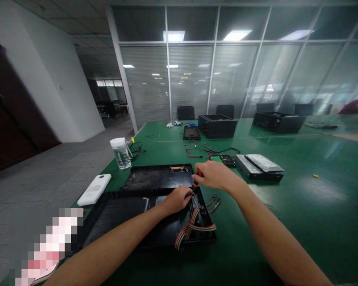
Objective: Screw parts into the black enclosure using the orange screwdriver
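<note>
My right hand (213,174) is closed round a screwdriver (196,183) with a red and black handle, held upright with its shaft pointing down. The tip meets the right part of a black computer case panel (122,212) lying flat before me. Beside the tip, my left hand (178,199) rests on the panel with its fingers pressed together; what they pinch is hidden. Striped flat cables (193,222) loop over the panel's right end, and thin wires with small plugs (216,201) stick out past its edge. Another black panel (152,178) lies just behind.
A clear water bottle (121,154) and a white power-bank-like block (94,190) stand near the table's left edge. An optical drive (259,169) lies to the right, near a circuit board (222,159) and loose cables. Black computer cases (217,127) sit farther back.
</note>
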{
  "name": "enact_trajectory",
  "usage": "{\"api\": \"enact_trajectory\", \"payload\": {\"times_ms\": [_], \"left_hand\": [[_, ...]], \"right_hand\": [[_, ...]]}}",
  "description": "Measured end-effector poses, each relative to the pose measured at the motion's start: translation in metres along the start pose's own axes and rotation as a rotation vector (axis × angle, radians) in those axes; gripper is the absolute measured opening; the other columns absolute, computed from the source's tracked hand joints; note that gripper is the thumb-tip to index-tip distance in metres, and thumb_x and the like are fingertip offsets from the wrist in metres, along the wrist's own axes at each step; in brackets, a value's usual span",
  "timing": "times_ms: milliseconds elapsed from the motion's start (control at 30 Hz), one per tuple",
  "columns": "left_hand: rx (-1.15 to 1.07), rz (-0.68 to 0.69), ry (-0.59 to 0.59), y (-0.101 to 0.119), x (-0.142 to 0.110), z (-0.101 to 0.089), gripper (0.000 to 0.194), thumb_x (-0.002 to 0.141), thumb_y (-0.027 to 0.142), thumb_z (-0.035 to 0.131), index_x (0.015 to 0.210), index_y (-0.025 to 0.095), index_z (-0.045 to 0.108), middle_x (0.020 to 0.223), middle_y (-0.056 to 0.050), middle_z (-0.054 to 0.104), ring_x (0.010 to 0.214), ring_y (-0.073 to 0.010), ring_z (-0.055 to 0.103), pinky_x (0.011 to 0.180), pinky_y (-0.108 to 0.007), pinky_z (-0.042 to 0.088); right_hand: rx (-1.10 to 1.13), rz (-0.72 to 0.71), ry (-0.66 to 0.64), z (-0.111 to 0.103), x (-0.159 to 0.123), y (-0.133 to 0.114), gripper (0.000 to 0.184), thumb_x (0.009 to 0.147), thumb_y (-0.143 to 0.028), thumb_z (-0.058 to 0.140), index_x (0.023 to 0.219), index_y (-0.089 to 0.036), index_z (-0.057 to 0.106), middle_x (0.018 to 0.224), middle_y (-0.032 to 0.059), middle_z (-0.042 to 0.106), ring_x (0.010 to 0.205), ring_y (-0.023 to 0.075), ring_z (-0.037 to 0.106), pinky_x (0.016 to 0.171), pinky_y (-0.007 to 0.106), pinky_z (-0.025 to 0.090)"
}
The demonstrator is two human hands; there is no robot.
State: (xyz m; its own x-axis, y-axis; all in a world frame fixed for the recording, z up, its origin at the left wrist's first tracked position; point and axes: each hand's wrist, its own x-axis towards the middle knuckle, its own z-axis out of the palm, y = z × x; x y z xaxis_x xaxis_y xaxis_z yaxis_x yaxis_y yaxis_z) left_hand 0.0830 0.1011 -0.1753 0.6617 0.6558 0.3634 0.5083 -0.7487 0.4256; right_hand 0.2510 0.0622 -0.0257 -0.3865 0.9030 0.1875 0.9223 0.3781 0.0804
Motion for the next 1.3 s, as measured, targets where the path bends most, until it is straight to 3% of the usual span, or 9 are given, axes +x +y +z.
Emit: {"api": "enact_trajectory", "payload": {"times_ms": [233,367,467,600,733,967,1133,1233,1300], "left_hand": [[0.013,0.01,-0.004,-0.001,-0.001,-0.001,0.009,0.079,0.013,0.05,0.085,0.015,0.056,0.079,-0.003,0.057,0.074,-0.0148,0.053,0.072,-0.025,0.041],[0.007,0.01,-0.009,0.0,-0.001,-0.002,0.01,0.079,0.012,0.05,0.086,0.015,0.056,0.078,-0.002,0.057,0.074,-0.0147,0.053,0.071,-0.025,0.041],[0.006,0.006,-0.01,0.002,0.0,-0.003,0.011,0.078,0.011,0.05,0.085,0.015,0.056,0.078,-0.002,0.057,0.073,-0.0144,0.053,0.07,-0.025,0.041],[0.012,0.01,-0.004,0.003,0.0,-0.003,0.011,0.077,0.011,0.051,0.085,0.015,0.056,0.078,-0.002,0.057,0.072,-0.0144,0.052,0.07,-0.025,0.041],[0.011,0.006,-0.005,0.002,-0.001,-0.003,0.01,0.077,0.01,0.051,0.084,0.015,0.056,0.078,-0.002,0.057,0.072,-0.0143,0.053,0.07,-0.025,0.041],[0.02,0.014,0.0,0.002,-0.001,-0.003,0.01,0.079,0.011,0.05,0.086,0.015,0.056,0.079,-0.003,0.057,0.074,-0.0148,0.053,0.072,-0.025,0.042],[0.02,0.042,0.01,0.002,-0.002,-0.003,0.013,0.08,0.012,0.048,0.089,0.016,0.057,0.084,-0.003,0.058,0.079,-0.0151,0.054,0.075,-0.025,0.042],[0.017,0.067,0.02,0.002,-0.003,-0.004,0.014,0.08,0.011,0.048,0.089,0.016,0.057,0.086,-0.004,0.059,0.082,-0.0153,0.054,0.077,-0.025,0.041],[0.013,0.083,0.026,0.003,-0.004,-0.004,0.013,0.08,0.012,0.048,0.089,0.015,0.057,0.085,-0.004,0.059,0.081,-0.0151,0.054,0.077,-0.025,0.041]], "right_hand": [[0.014,0.038,-0.022,-0.001,0.0,-0.004,0.042,0.084,-0.048,0.038,0.092,-0.016,0.063,0.085,0.012,0.066,0.078,0.0234,0.062,0.065,0.03,0.04],[-0.014,0.118,-0.01,0.001,0.002,-0.004,0.056,0.086,-0.056,0.028,0.083,-0.013,0.064,0.082,0.0157,0.066,0.078,0.0258,0.062,0.065,0.032,0.04],[0.047,0.048,-0.001,0.001,0.002,-0.004,0.048,0.087,-0.052,0.03,0.098,-0.016,0.06,0.082,0.0106,0.067,0.074,0.0232,0.062,0.063,0.03,0.039],[0.023,0.091,-0.015,-0.001,0.001,-0.004,0.056,0.087,-0.057,0.023,0.084,-0.016,0.062,0.08,0.0123,0.066,0.076,0.025,0.061,0.063,0.031,0.038],[0.093,0.022,-0.043,-0.001,-0.002,-0.003,0.046,0.087,-0.054,0.03,0.096,-0.018,0.059,0.082,0.0087,0.066,0.072,0.0213,0.06,0.062,0.029,0.037],[0.094,0.095,0.024,0.002,-0.003,0.003,0.05,0.086,-0.055,0.031,0.077,-0.017,0.062,0.073,0.0096,0.064,0.07,0.0206,0.058,0.061,0.028,0.035],[0.609,-0.038,0.102,0.045,-0.028,0.045,0.033,0.083,-0.046,0.043,0.079,-0.017,0.059,0.063,0.0002,0.057,0.056,0.0113,0.049,0.055,0.023,0.033],[1.196,0.174,0.111,0.093,-0.044,0.082,0.032,0.082,-0.046,0.043,0.083,-0.016,0.056,0.052,-0.0044,0.047,0.043,0.0092,0.04,0.043,0.021,0.03],[1.614,0.371,0.233,0.12,-0.049,0.101,0.028,0.081,-0.043,0.044,0.086,-0.018,0.054,0.052,-0.0054,0.045,0.039,0.0078,0.035,0.038,0.02,0.027]]}}
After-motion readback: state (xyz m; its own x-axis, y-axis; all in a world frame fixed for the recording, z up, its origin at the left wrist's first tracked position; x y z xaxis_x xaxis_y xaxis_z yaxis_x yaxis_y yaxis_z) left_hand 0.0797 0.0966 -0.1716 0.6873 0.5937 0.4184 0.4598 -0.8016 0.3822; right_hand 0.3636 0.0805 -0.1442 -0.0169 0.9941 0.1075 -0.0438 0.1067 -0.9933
